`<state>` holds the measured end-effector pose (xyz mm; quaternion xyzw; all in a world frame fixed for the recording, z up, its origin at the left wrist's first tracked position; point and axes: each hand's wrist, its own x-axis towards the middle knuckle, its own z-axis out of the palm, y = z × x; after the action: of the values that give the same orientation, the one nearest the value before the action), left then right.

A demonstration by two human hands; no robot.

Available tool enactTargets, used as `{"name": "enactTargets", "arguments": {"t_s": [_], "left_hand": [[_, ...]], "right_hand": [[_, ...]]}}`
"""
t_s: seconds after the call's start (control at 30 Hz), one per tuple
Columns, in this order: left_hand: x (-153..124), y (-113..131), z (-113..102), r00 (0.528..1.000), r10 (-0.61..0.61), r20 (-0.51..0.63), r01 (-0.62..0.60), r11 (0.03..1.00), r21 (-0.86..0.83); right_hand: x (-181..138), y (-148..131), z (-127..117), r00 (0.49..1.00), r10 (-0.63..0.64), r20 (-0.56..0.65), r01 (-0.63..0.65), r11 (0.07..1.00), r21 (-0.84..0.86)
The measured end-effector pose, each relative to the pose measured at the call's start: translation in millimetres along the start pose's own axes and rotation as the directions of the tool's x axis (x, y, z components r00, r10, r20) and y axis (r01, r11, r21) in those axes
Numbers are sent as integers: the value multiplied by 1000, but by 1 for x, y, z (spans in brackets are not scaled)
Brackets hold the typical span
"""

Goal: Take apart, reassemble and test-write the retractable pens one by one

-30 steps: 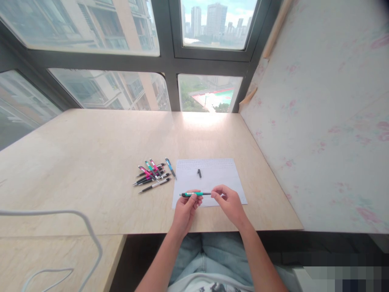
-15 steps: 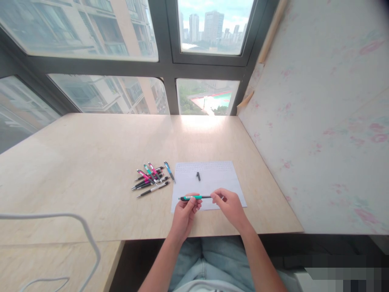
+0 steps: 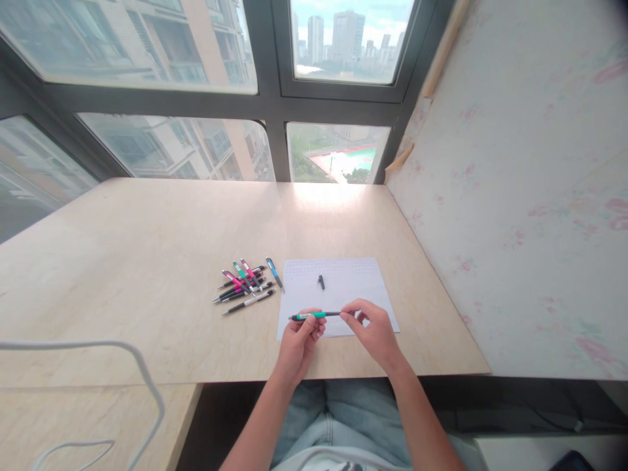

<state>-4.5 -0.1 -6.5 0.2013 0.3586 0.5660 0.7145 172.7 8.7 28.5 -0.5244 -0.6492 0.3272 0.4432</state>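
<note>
A teal pen lies level over the near edge of a white sheet of paper. My left hand is closed round its teal barrel. My right hand pinches the thin dark end of the same pen with thumb and forefinger. A small black pen part rests on the paper beyond the hands. To the left of the sheet lies a loose pile of several pens in pink, teal, blue and black.
The beige table reaches back to a dark-framed window. A flowered wall panel closes off the right side. A white cable loops over the near left corner. My lap in jeans shows below the table edge.
Only the view shifts slightly up and down. Both hands keep hold of the teal pen in the same place over the paper.
</note>
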Motion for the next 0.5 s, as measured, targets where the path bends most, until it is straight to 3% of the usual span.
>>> {"name": "enactTargets", "arguments": {"t_s": [0.5], "left_hand": [[1,0,-1,1000,1,-26,-2,999,-37]], "right_hand": [[3,-4,-2,981,-193,31,192,981,14]]}}
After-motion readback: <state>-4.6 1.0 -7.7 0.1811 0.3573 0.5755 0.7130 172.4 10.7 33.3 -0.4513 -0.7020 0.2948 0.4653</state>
